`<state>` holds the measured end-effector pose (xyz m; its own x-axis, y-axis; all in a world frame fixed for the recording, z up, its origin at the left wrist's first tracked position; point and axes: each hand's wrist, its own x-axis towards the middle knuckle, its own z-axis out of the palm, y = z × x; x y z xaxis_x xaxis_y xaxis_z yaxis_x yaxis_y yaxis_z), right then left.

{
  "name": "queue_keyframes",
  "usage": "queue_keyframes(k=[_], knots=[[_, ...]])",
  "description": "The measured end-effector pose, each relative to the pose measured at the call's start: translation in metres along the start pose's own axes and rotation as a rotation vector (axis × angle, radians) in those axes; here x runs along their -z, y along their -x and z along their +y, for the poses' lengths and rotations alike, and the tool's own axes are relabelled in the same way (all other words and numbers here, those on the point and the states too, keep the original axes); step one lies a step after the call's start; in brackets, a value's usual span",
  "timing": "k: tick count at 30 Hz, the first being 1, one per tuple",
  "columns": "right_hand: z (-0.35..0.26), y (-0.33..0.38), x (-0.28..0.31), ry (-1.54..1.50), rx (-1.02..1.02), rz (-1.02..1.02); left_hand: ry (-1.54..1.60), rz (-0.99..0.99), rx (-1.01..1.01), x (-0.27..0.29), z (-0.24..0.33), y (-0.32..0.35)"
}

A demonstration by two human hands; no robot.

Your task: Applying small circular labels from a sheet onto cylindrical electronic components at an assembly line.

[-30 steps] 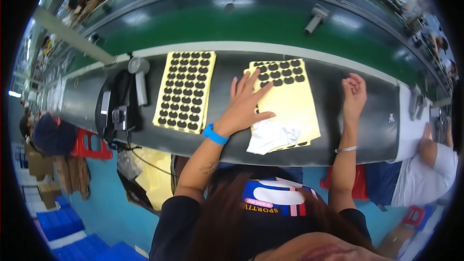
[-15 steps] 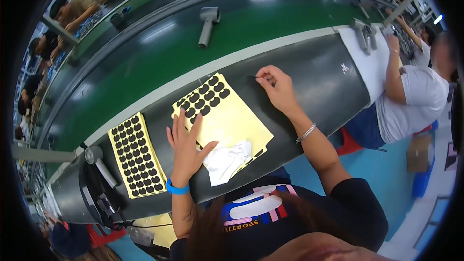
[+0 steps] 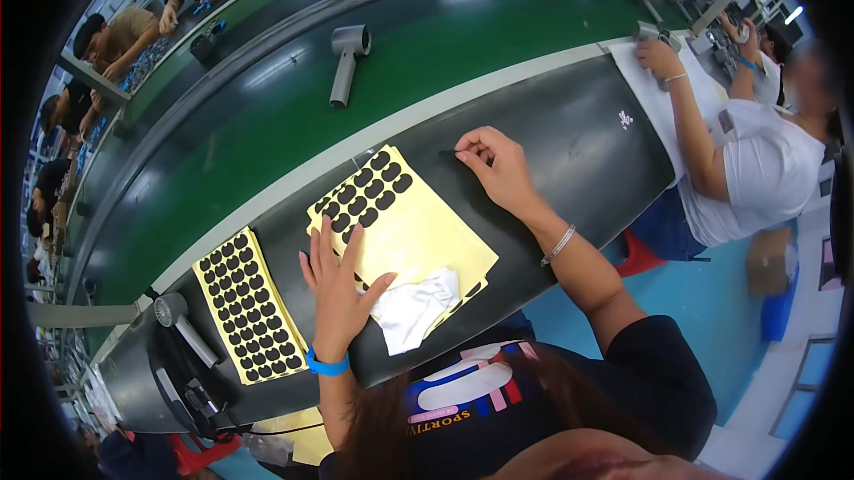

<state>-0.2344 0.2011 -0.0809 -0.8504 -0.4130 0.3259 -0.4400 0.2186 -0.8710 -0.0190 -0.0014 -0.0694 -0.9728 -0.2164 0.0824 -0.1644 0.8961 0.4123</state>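
Note:
Yellow backing sheets (image 3: 427,235) lie stacked on the dark bench, with rows of black rounded stickers (image 3: 358,206) left along their far-left part. My left hand (image 3: 341,298), a blue band at its wrist, rests with fingers spread on the left edge of this stack. Beside that hand, a crumpled white cloth (image 3: 411,309) covers the stack's near corner. Right of the stack, my right hand (image 3: 498,164) is pinched just above the bench. A small dark piece (image 3: 447,153), apparently one of the black stickers, sticks out from its fingertips.
Another stack of stickered sheets (image 3: 252,306) lies left, beside a grey hair-dryer-shaped part (image 3: 185,329) and a black device (image 3: 182,387). A grey housing (image 3: 348,64) rides the green conveyor (image 3: 267,115). At right a co-worker (image 3: 756,155) handles another housing over white paper (image 3: 636,80).
My right hand has shifted slightly left and nearer with the dark piece. The housing on the conveyor has moved left. The co-worker's hand has reached across to a housing. My left hand stays spread.

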Motion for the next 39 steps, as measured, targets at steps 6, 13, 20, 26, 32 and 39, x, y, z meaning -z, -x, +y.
queue_keyframes(k=[6, 13, 20, 26, 32, 39], knots=[[0.0, -0.003, -0.001, 0.028, 0.027, 0.04, -0.004, 0.019, -0.017, -0.002, -0.005, 0.005], [0.005, -0.001, -0.002, 0.015, 0.016, 0.035, 0.019, 0.002, -0.018, 0.001, -0.002, 0.001], [0.008, -0.002, -0.003, -0.025, -0.023, 0.05, 0.029, 0.022, -0.009, 0.002, -0.005, 0.008], [0.004, 0.001, -0.002, -0.062, 0.0, 0.002, 0.045, 0.045, -0.01, -0.002, -0.006, 0.004], [0.013, 0.0, 0.001, -0.002, -0.03, -0.002, 0.059, 0.092, -0.056, -0.003, -0.007, 0.005], [0.002, 0.005, -0.006, 0.04, -0.027, -0.077, 0.056, 0.073, -0.036, -0.004, -0.009, 0.006]])
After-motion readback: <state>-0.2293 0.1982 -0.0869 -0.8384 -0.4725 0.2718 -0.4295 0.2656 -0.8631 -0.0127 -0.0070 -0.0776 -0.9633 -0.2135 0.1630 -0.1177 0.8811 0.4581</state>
